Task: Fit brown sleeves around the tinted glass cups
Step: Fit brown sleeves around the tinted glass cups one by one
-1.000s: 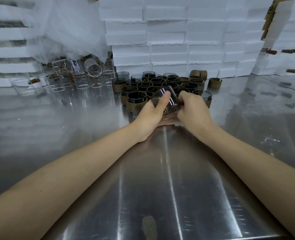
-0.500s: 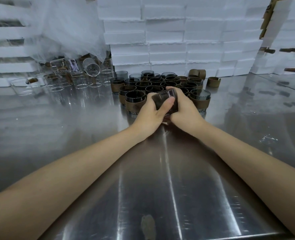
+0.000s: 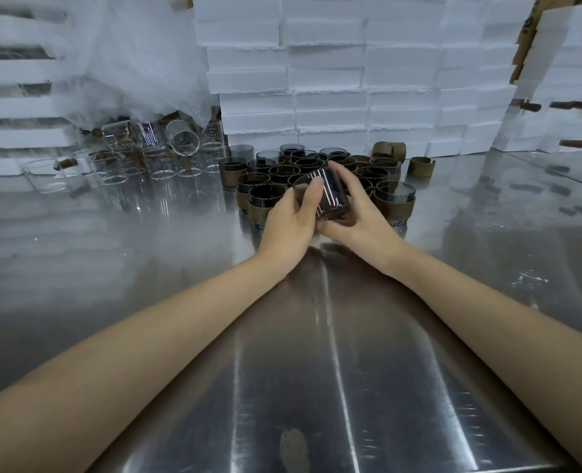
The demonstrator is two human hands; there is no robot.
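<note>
Steel table (image 3: pixel 139 274); dark cup (image 3: pixel 332 196), perhaps bare

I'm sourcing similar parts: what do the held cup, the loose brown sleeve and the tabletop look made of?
Held cup: dark tinted glass, glossy light streaks. Loose sleeve: matte brown, perhaps leather or cork. Tabletop: likely steel; brushed, reflective sheen.

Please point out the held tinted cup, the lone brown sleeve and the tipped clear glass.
held tinted cup (image 3: pixel 331 196): head view, on its dark side wall.
lone brown sleeve (image 3: pixel 418 169): head view, on its front band.
tipped clear glass (image 3: pixel 182 138): head view, middle of its body.
</note>
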